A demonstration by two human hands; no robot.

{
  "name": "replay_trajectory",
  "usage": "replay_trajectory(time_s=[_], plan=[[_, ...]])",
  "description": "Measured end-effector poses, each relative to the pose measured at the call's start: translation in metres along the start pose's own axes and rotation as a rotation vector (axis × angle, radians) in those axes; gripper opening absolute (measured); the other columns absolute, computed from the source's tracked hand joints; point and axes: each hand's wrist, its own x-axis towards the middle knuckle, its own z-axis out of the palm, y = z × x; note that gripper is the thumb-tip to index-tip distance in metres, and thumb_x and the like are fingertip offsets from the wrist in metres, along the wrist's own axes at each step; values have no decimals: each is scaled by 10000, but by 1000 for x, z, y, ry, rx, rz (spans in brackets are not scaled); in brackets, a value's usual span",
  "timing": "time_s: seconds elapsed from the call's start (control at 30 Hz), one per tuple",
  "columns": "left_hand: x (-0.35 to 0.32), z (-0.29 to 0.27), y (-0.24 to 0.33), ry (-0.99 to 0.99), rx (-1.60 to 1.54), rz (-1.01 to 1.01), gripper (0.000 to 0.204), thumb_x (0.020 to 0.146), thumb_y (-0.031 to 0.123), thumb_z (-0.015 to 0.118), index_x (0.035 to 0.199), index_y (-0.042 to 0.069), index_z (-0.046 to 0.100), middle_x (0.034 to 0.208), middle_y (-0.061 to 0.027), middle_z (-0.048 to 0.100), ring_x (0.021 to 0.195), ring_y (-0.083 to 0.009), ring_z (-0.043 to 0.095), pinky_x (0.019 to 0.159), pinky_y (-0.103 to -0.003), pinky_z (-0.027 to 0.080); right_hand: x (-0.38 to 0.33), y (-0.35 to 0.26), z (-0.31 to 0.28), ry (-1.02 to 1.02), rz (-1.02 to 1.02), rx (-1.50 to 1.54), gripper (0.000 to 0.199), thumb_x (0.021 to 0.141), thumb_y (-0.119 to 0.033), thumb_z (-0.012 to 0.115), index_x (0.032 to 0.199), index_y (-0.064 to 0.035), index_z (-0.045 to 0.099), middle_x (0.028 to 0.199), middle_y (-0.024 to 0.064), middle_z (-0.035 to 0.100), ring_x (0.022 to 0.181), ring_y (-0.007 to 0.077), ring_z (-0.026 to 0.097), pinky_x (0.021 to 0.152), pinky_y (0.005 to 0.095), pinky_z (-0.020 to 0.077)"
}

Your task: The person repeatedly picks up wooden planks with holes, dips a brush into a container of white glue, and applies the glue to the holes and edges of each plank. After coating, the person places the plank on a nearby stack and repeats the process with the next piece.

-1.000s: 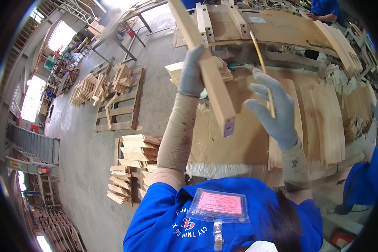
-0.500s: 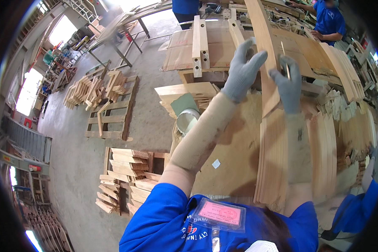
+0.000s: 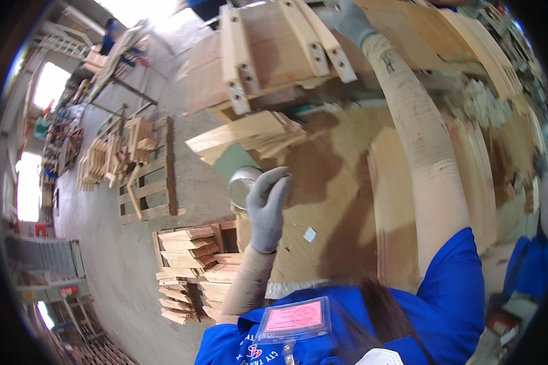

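In the head view, our smooth brown bench (image 3: pixel 298 258) stands on grey concrete floor (image 3: pixel 112 255). Our left hand (image 3: pixel 266 213) curls its fingers loosely beside a round cup (image 3: pixel 241 191); our blurred right hand (image 3: pixel 348 22), fingers unreadable, nears far, square-edged, bored wooden bars (image 3: pixel 332 48).

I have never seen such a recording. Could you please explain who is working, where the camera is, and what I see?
There is no robot, only a person with gloved hands. A fisheye camera on the head looks down, so straight edges bend.

The left hand is beside a white cup; I cannot tell whether they touch. The right hand, blurred, reaches out near wooden bars with holes. Whether it holds something is unclear.

The brown table bears wooden strips and a pale scrap.
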Motion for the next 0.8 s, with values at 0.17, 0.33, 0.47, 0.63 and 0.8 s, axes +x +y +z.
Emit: replay_trajectory(time_s=[0.17, 0.33, 0.47, 0.63, 0.8], plan=[[-46, -9, -26, 62, 10, -105, 190, 871, 45, 517, 1031, -42, 573, 894, -76, 609, 836, -127, 575, 770, -254, 467, -81, -49, -28, 233, -129, 133, 234, 795, -192, 615, 935, -27, 524, 780, 121, 565, 717, 225, 546, 661, 334, 439], [-83, 9, -48, -192, 42, -189, 203, 858, 70, 573, 1030, -37, 571, 860, -28, 588, 756, -53, 519, 658, -184, 429, -281, -21, -103, 251, 101, 87, 291, 834, -75, 592, 1104, -17, 499, 1018, 122, 613, 904, 162, 604, 757, 285, 487], [-114, 21, -73, -393, 137, -249, 269, 847, 101, 595, 1068, -43, 544, 853, -39, 588, 754, -67, 528, 657, -196, 438, -463, -24, -121, 206, 390, -198, 339, 822, -70, 604, 1130, -21, 473, 1134, 175, 563, 991, 228, 586, 823, 312, 466], [-141, 47, -99, -664, 237, -372, 380, 846, 125, 588, 1159, -60, 477, 820, -41, 561, 728, -79, 514, 637, -207, 433, -599, -70, -111, 199, 484, -364, 451, 790, -80, 618, 1186, -13, 413, 1270, 227, 453, 1125, 351, 501, 903, 359, 440], [-160, 75, -128, -766, 195, -519, 494, 849, 143, 578, 1242, -77, 377, 799, -55, 539, 706, -95, 515, 621, -214, 439, -644, -116, -91, 212, 516, -250, 464, 776, -45, 609, 1188, 0, 400, 1287, 239, 429, 1161, 364, 461, 927, 371, 421]])
